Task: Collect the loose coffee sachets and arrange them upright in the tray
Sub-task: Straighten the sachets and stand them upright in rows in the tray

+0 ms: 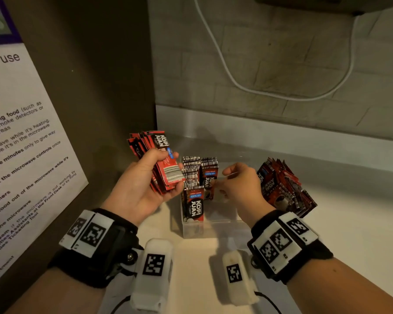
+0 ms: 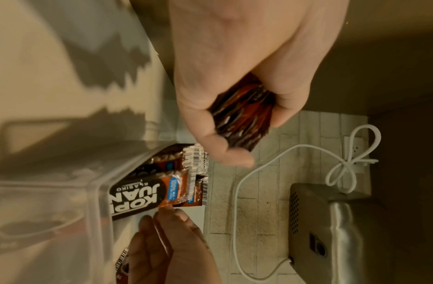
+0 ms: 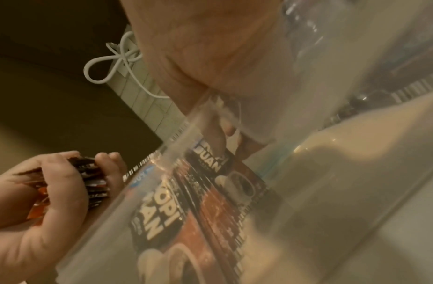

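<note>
Head view: high, looking forward and down at counter corner; clear tray [image 1: 192,231] frame centre, brick wall in upper half. Left wrist view: rolled sideways, very near left hand [image 2: 237,63] at top centre, facing wall. Right wrist view: tilted, lens almost against tray wall [image 3: 147,201]. Shared by all: tray, upright sachets [image 1: 194,203], white cable [image 1: 227,71].

Shared office pantry: posted microwave-use notice [image 1: 21,155] mentioning Front Desk and Facilities ticketing, white counter [image 1: 327,223], tiled backsplash [image 1: 281,64], tray of coffee sachets [image 1: 192,205], wall-mounted appliance [image 2: 332,230].
</note>
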`<action>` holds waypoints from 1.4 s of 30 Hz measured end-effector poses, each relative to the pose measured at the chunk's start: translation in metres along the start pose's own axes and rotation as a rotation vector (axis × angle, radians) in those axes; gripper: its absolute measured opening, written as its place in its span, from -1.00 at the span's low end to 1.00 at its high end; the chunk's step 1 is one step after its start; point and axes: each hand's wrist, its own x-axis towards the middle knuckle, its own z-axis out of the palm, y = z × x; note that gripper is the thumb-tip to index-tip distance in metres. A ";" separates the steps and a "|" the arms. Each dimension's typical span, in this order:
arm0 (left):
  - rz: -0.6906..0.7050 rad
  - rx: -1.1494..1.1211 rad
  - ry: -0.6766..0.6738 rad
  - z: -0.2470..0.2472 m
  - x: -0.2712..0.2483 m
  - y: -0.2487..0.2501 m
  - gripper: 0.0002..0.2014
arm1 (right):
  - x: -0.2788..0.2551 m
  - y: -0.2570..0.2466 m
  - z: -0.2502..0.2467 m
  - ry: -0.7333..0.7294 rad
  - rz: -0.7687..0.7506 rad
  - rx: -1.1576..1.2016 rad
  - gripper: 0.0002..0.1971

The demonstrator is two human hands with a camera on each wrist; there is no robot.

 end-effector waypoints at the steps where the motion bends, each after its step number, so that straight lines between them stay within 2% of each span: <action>1: 0.006 0.019 -0.011 0.002 0.000 -0.001 -0.84 | -0.002 -0.005 -0.003 0.016 -0.022 0.024 -0.67; 3: 0.020 0.058 -0.039 0.006 0.000 -0.003 -0.84 | -0.008 -0.016 -0.010 0.048 -0.113 0.121 -0.70; 5: 0.037 0.087 -0.079 0.010 0.000 -0.005 -0.73 | -0.016 -0.033 -0.017 0.046 -0.211 0.239 -0.76; 7: 0.062 0.128 -0.118 0.015 0.000 -0.008 -0.60 | -0.027 -0.048 -0.021 -0.076 -0.247 0.339 -0.82; 10: 0.120 0.207 -0.159 0.022 0.001 -0.012 -0.61 | -0.041 -0.061 -0.019 -0.299 -0.221 0.384 -0.81; 12: 0.146 0.240 -0.162 0.024 0.003 -0.013 -0.62 | -0.046 -0.062 -0.017 -0.349 -0.219 0.371 -0.85; 14: 0.144 0.240 -0.171 0.026 0.005 -0.012 -0.61 | -0.047 -0.061 -0.016 -0.326 -0.221 0.379 -0.88; 18: 0.134 0.209 -0.200 0.029 0.006 -0.008 -0.65 | -0.045 -0.060 -0.018 -0.229 -0.226 0.379 -0.74; 23: 0.187 0.189 -0.173 0.032 0.009 -0.013 -0.82 | -0.050 -0.065 -0.016 -0.230 -0.300 0.313 -0.90; 27: 0.251 0.190 -0.158 0.035 0.011 -0.012 -0.81 | -0.051 -0.065 -0.017 -0.215 -0.295 0.349 -0.91; 30: 0.257 0.173 -0.141 0.034 0.011 -0.008 -0.86 | -0.045 -0.059 -0.022 -0.127 -0.257 0.379 -0.87; 35: 0.254 0.078 -0.093 0.020 0.016 0.006 -0.85 | -0.039 -0.048 -0.043 -0.009 -0.183 0.323 -0.92; 37: 0.248 0.042 -0.078 0.014 0.018 0.011 -0.87 | -0.038 -0.044 -0.052 -0.024 -0.160 0.217 -0.95; 42: 0.253 0.004 -0.047 0.007 0.023 0.017 -0.90 | -0.034 -0.034 -0.048 -0.196 -0.089 -0.101 -0.95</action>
